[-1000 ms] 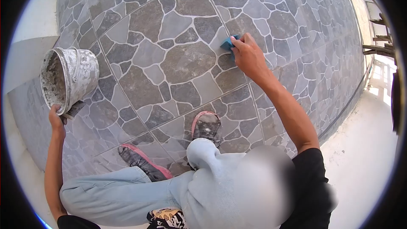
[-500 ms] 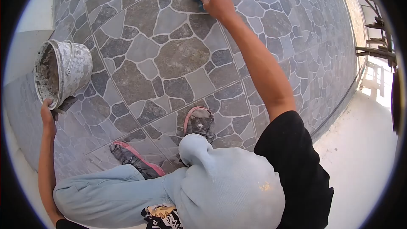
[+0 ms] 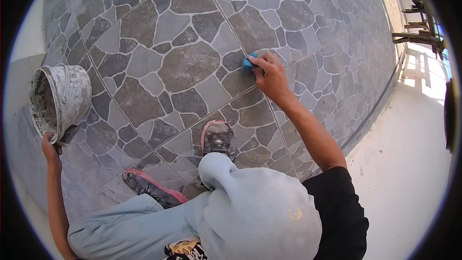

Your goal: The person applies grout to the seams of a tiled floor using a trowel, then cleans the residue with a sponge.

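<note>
A crouching worker's right hand (image 3: 270, 78) presses a small blue sponge (image 3: 249, 61), gripped at the fingertips, against a grout line of the stone-pattern tiled floor (image 3: 183, 67), while the left hand (image 3: 49, 148), well apart, grips a mortar-caked bucket (image 3: 60, 101).

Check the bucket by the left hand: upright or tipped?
Tipped. The bucket leans on its side, its mouth facing sideways with a grey crusted inside showing; the left hand grips its lower rim.
</note>
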`<state>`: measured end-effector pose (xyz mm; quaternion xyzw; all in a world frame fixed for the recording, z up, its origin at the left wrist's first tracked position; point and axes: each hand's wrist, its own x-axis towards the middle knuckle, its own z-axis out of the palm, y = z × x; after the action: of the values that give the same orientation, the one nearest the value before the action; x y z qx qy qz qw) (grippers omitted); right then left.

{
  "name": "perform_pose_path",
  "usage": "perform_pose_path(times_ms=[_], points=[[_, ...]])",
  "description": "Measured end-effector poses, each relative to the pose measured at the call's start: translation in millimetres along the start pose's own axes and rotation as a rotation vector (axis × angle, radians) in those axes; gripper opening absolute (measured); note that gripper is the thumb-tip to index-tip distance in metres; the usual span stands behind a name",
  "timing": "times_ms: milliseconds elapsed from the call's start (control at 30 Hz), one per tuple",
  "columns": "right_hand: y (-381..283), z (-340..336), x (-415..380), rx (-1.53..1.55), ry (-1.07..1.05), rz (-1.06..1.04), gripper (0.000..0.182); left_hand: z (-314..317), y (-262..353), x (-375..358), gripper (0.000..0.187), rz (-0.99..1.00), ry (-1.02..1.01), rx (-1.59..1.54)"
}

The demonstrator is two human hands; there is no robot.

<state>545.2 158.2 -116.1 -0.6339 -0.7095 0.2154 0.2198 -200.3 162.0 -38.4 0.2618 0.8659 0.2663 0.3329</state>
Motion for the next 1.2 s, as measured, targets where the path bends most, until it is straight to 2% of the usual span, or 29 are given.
perform_pose_path(times_ms=[67,100,167,200,233,267,333,367,400,433,500,533,600,700,733,800,867,933,967,1033,1100,1167,1200], points=[[-3.9,29.5,110.1,-0.103,0.091,-0.164,0.026,-1.6,-2.1,1.0,0.028,0.033,-0.017,0.017],[-10.5,43.5,165.6,-0.152,0.116,-0.186,0.025,-3.2,1.7,-3.7,0.028,0.029,0.011,0.016],[-18.9,66.7,265.5,-0.197,0.171,-0.233,0.02,5.2,14.9,-15.9,0.026,0.009,-0.059,0.025],[16.2,101.3,327.1,-0.259,0.244,-0.286,0.021,10.8,17.8,-17.4,0.026,0.006,-0.041,0.027],[33.2,139.3,370.7,-0.307,0.322,-0.339,0.026,9.5,19.5,-17.0,0.026,-0.021,-0.092,0.05],[14.8,146.9,373.8,-0.266,0.327,-0.358,0.026,0.0,22.4,-18.5,0.027,-0.05,-0.13,0.073],[-22.4,129.7,338.8,-0.272,0.078,-0.056,0.029,-1.0,32.1,-28.8,0.027,-0.029,-0.106,0.095],[-56.2,108.3,276.6,-0.275,0.377,-0.283,0.018,4.0,30.8,-31.4,0.028,-0.002,-0.136,0.101],[-65.1,110.3,227.6,-0.228,0.322,-0.378,0.014,5.1,25.9,-32.3,0.028,-0.012,-0.141,0.096],[-77.1,110.9,168.0,-0.161,0.235,-0.455,0.021,6.6,23.8,-30.6,0.029,-0.004,-0.103,0.069],[-88.2,104.7,45.8,-0.031,-0.077,-0.622,0.036,12.3,26.3,-28.7,0.03,-0.037,-0.036,0.047],[-81.9,97.6,24.2,-0.043,-0.069,-0.591,0.036,12.9,25.4,-28.5,0.03,-0.024,-0.064,0.06],[-71.3,77.8,2.9,0.12,-0.128,-0.544,0.037,13.4,22.1,-25.8,0.027,0.024,-0.054,-0.034],[-49.8,71.3,68.2,-0.182,0.308,-0.084,0.043,12.2,18.0,-20.6,0.025,0.02,-0.045,-0.045],[-59.1,79.4,71.1,-0.183,0.327,-0.081,0.043,11.2,16.9,-18.3,0.025,0.038,-0.048,-0.047],[-90.5,113.7,79.5,-0.276,0.43,0.113,0.041,8.5,12.7,-14.1,0.024,0.026,-0.073,-0.052],[-144.1,135.7,25.9,-0.086,0.064,-0.343,0.035,8.5,16.2,-18.5,0.021,0.034,-0.078,-0.057],[-160.8,146.1,-23.8,0.138,-0.248,-0.698,0.035,10.5,20.5,-19.7,0.022,-0.023,-0.072,-0.034],[-151.5,137.1,-18.3,0.121,-0.235,-0.676,0.035,16.3,23.0,-18.5,0.022,-0.007,-0.099,-0.031],[-114.4,109.3,19.6,0.069,0.038,-0.412,0.037,14.6,24.5,-21.5,0.023,-0.076,-0.071,-0.044],[-68.6,85.8,72.2,-0.078,0.347,-0.06,0.037,11.1,26.9,-26.6,0.023,-0.046,-0.058,-0.041],[-37.2,76.3,111.0,-0.217,0.594,0.195,0.038,14.9,26.3,-27.6,0.023,-0.024,-0.065,-0.042],[-44.4,79.0,113.4,-0.208,0.611,0.196,0.038,15.3,25.2,-27.6,0.023,-0.006,-0.06,-0.042]])
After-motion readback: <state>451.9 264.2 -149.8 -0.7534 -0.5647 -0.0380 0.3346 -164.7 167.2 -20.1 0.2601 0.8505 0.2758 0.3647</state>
